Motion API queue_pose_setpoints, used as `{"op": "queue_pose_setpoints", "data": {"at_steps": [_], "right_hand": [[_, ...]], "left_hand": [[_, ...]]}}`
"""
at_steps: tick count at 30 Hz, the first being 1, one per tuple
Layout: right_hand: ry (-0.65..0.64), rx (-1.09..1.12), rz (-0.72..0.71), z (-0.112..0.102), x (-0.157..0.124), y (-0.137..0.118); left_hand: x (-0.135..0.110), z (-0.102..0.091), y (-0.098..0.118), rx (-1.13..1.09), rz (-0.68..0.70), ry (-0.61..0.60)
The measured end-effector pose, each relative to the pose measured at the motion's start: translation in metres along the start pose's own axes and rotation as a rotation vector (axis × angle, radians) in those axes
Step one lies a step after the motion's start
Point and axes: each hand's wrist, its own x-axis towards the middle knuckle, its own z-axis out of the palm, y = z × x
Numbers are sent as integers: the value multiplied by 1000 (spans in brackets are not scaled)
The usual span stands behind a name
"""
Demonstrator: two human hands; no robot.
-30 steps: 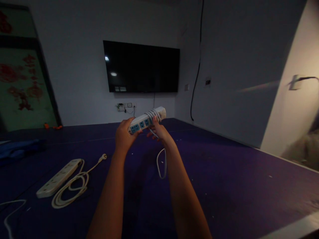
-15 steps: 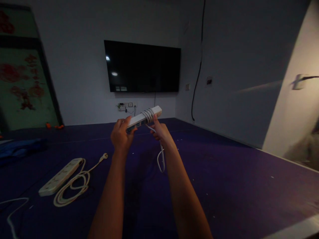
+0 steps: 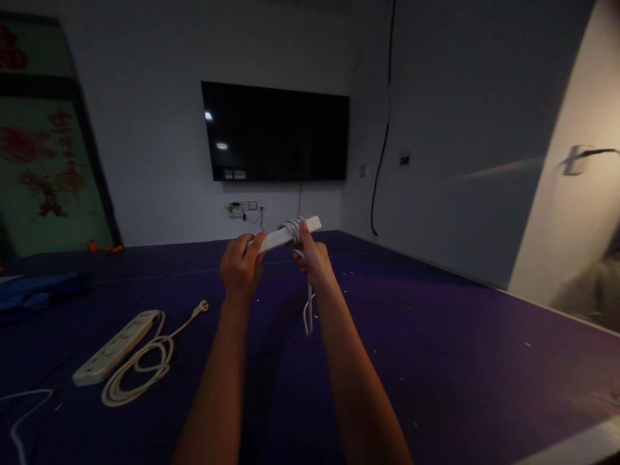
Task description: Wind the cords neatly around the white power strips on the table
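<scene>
A white power strip [image 3: 275, 239] is held up between my two hands, above the purple surface. Its white cord [image 3: 292, 228] is wrapped several times round the far end, and a loose loop dangles below. My left hand [image 3: 241, 263] grips the near end, thumb on top. My right hand [image 3: 310, 254] is closed at the wrapped end, its thumb against the coils and the cord passing through its fingers. On the left lies a second white power strip [image 3: 116, 349], its cord in loose loops beside it and the plug [image 3: 201, 307] pointing away.
The purple surface [image 3: 436, 361] spreads out to the walls, with small white scraps on it. A white cable [image 3: 29, 410] lies at lower left, and blue cloth [image 3: 41, 290] at the left edge. A television [image 3: 276, 132] hangs on the wall above several sockets [image 3: 247, 207].
The held power strip has rolled, so its socket face no longer shows, and shifted slightly right. My left hand has moved a little right with it. The dangling loop has narrowed.
</scene>
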Motion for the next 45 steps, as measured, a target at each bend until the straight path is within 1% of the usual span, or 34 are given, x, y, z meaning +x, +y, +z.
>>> {"op": "queue_pose_setpoints", "data": {"at_steps": [2, 3, 5, 7, 9, 11, 13, 16, 18, 20, 22, 23, 26, 28, 31, 34, 39, 42, 45], "right_hand": [[98, 56, 26, 1, -2, 0], [125, 83, 32, 2, -3, 0], [126, 121, 26, 4, -4, -1], [137, 147, 16, 5, -4, -1], [159, 163, 2, 5, -3, -1], [182, 173, -14, 4, -1, 0], [203, 189, -29, 3, 0, 1], [215, 235, -47, -1, 2, 1], [208, 258, -61, -3, 2, 0], [197, 259, -79, -5, 1, -2], [186, 247, -92, -7, 1, -3], [176, 240, -95, -7, 1, -3], [130, 235, -95, -9, 1, -4], [95, 240, -89, -10, 0, -4], [61, 235, -72, -10, -2, -5], [35, 217, -41, -10, -4, -6], [15, 185, 34, -10, -6, -8], [-16, 140, 69, -7, -8, -9], [-10, 134, 66, -4, -8, -10]], "left_hand": [[-1, 2, -1, -10, 28, 23], [-1, 2, -1, -15, 36, 32], [0, 4, -3, -47, 35, 46], [2, 5, -5, -117, 4, 57], [6, 5, -7, -212, -86, 55], [9, 5, -7, -337, -256, 10], [12, 2, -6, -523, -501, -86], [15, -5, 0, -936, -878, -256], [18, -11, 7, -1249, -1039, -357], [23, -15, 15, -1510, -1152, -431], [29, -17, 24, -1664, -1272, -440], [32, -17, 28, -1696, -1330, -406], [40, -17, 37, -1680, -1460, -223], [42, -18, 40, -1643, -1503, -130], [44, -20, 40, -1619, -1539, -87], [43, -20, 39, -1599, -1536, -40], [42, -14, 37, -1550, -1459, 74], [39, -8, 36, -1558, -1406, 105], [34, -1, 38, -1575, -1309, 135]]}}
